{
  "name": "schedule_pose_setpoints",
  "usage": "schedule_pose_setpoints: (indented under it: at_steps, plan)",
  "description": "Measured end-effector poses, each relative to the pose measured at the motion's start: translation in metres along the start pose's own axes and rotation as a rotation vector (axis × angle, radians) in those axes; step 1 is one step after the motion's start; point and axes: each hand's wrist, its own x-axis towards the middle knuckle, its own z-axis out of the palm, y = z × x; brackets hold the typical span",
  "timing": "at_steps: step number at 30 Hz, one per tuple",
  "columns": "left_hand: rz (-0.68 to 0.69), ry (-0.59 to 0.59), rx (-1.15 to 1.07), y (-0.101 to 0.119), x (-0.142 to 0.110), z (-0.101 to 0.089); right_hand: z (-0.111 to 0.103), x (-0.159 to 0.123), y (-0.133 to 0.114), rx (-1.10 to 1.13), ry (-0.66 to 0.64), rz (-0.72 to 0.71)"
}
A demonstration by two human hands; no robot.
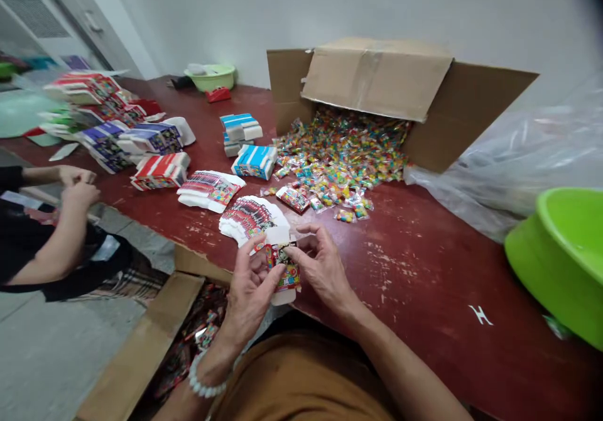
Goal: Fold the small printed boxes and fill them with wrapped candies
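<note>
Between my two hands is a small printed candy box, red and colourful, with white flaps sticking out at its top and bottom. My left hand grips its left side, thumb across the front. The fingers of my right hand pinch its upper right edge. Just beyond lies a fanned stack of flat candy boxes, with a second fanned stack to its left. A closed candy box rests beside small clear packets of colourful candy.
A tipped cardboard carton spills candy packets at the back. Bundled boxes stand at left. A green basin is at right. Below the table edge, an open carton holds filled boxes. A co-worker's hands are at left.
</note>
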Motion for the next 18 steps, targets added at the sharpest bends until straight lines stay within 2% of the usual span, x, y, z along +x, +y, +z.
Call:
schedule_pose_setpoints:
  at_steps: [2, 4, 7, 10, 12, 14, 16, 18]
  plan:
    - [-0.033, -0.027, -0.022, 0.001, 0.0, 0.0, 0.0, -0.002, 0.003, 0.045, -0.039, -0.029]
    - [-0.1, -0.069, -0.037, 0.001, 0.002, -0.003, -0.002, -0.001, 0.006, 0.089, -0.088, 0.008]
    - [-0.189, -0.104, -0.043, -0.003, 0.006, -0.008, -0.01, 0.004, 0.011, 0.166, -0.172, 0.199]
    - [-0.156, -0.116, 0.011, -0.008, 0.009, -0.011, -0.018, 0.009, 0.012, 0.242, -0.253, 0.315]
    - [-0.105, -0.125, 0.054, -0.009, 0.009, -0.011, -0.02, 0.01, 0.01, 0.202, -0.314, 0.278]
    - [-0.103, -0.122, 0.035, -0.007, 0.007, -0.009, -0.021, 0.009, 0.009, 0.105, -0.333, 0.184]
    - [-0.172, -0.147, -0.03, -0.004, 0.005, -0.006, -0.02, 0.007, 0.008, 0.025, -0.279, 0.075]
    - [-0.312, -0.233, -0.095, -0.002, 0.003, -0.004, -0.02, 0.004, 0.009, -0.026, -0.258, -0.013]
